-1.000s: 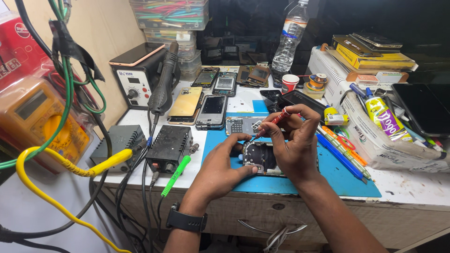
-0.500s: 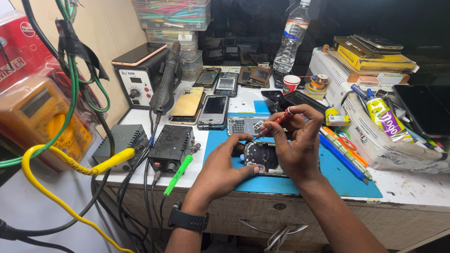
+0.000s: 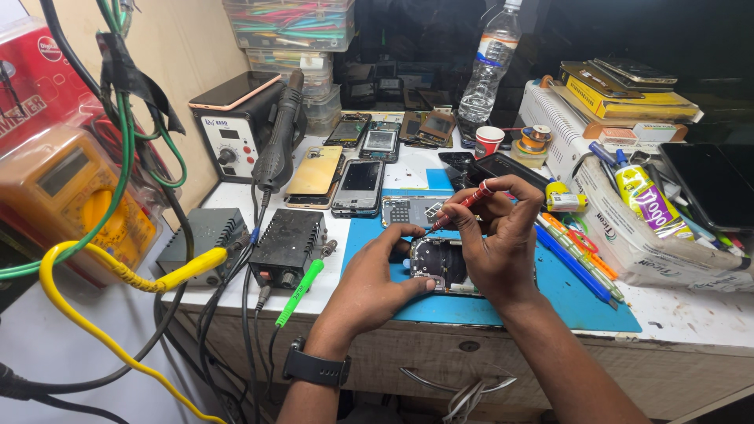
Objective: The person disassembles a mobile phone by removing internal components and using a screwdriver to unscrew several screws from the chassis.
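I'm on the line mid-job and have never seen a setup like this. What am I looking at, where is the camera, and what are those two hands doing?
The one picture comes from a camera worn on a person's head, looking down at their own bare hands over a crowded workbench. There is no machine arm.

The left hand steadies an opened phone lying on a blue mat. The right hand holds a red screwdriver, its tip pointing down at the phone.

Around them lie several other phones, a hot-air station with its black wand, a water bottle, a small red cup, and pens at the right. A yellow cable hangs at the left.
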